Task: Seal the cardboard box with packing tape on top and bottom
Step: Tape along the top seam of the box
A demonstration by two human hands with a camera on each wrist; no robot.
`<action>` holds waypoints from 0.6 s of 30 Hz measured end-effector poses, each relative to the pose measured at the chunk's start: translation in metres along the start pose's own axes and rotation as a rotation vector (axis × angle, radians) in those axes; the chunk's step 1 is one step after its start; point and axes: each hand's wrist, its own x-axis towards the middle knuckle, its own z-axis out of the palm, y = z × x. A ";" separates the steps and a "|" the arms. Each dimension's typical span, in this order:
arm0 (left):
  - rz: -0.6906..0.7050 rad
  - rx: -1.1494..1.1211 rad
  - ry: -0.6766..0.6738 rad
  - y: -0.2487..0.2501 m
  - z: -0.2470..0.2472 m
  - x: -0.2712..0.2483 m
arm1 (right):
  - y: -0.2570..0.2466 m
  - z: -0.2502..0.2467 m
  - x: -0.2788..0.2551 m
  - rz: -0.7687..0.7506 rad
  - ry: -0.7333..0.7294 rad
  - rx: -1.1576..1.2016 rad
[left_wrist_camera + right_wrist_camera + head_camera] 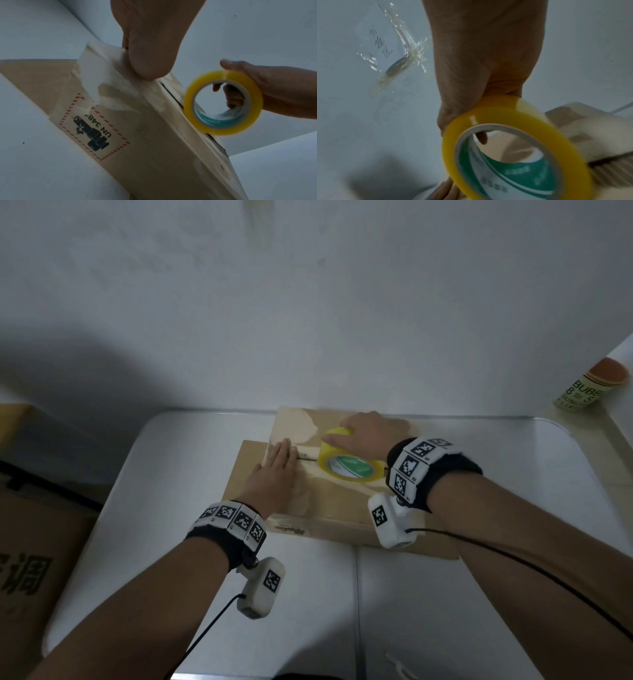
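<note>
A flat brown cardboard box (329,501) lies on the white table, its top flaps closed along a dark centre seam (306,457). My left hand (277,470) lies flat with straight fingers on the left end of the seam; the left wrist view shows the palm (150,54) pressing the box (154,148) near torn paper tape. My right hand (363,433) grips a yellow roll of packing tape (349,462) standing on edge on the seam, fingers hooked through its core. The roll (223,102) (513,148) looks blurred in both wrist views.
The box has a hazard label (94,127) on its side and rests on a loose cardboard sheet (435,549). Large cartons (30,542) stand left of the table (171,467). A cylindrical container (592,386) sits on a ledge at the right. Crumpled clear tape (399,54) sticks to the wall.
</note>
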 end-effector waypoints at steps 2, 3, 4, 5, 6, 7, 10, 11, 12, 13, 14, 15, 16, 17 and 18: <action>-0.002 -0.003 -0.011 0.000 0.000 -0.001 | 0.011 -0.003 -0.001 0.055 -0.003 -0.043; -0.006 0.001 -0.014 0.000 -0.001 -0.001 | 0.015 -0.005 -0.003 0.080 0.003 -0.069; -0.008 0.009 -0.014 0.001 -0.001 0.000 | 0.018 -0.005 -0.004 0.092 0.004 -0.095; -0.010 0.020 -0.013 0.002 0.000 0.000 | 0.020 -0.004 -0.005 0.093 0.000 -0.104; -0.015 0.035 -0.008 0.004 0.000 0.000 | 0.020 -0.003 -0.006 0.083 -0.002 -0.088; -0.025 0.051 -0.003 0.006 0.000 -0.001 | 0.021 -0.002 -0.008 0.071 0.002 -0.034; -0.071 0.120 0.007 0.015 -0.002 -0.002 | 0.032 0.000 -0.011 0.066 0.083 0.177; -0.089 0.143 0.009 0.019 -0.003 -0.003 | 0.038 0.001 -0.012 0.081 0.106 0.215; -0.106 0.160 0.012 0.024 -0.003 -0.003 | 0.044 0.003 -0.013 0.093 0.113 0.240; -0.116 0.176 0.015 0.029 -0.004 -0.002 | 0.048 0.005 -0.014 0.100 0.107 0.254; -0.110 0.186 0.018 0.035 -0.004 -0.001 | 0.049 0.008 -0.015 0.101 0.097 0.260; -0.082 0.186 0.019 0.042 -0.004 0.000 | 0.047 0.009 -0.014 0.098 0.091 0.258; -0.027 0.178 0.021 0.050 -0.002 0.002 | 0.044 0.011 -0.012 0.093 0.094 0.244; 0.046 0.164 0.030 0.057 0.001 0.004 | 0.040 0.011 -0.010 0.085 0.100 0.209; 0.117 0.146 0.044 0.063 0.003 0.006 | 0.036 0.011 -0.009 0.080 0.106 0.163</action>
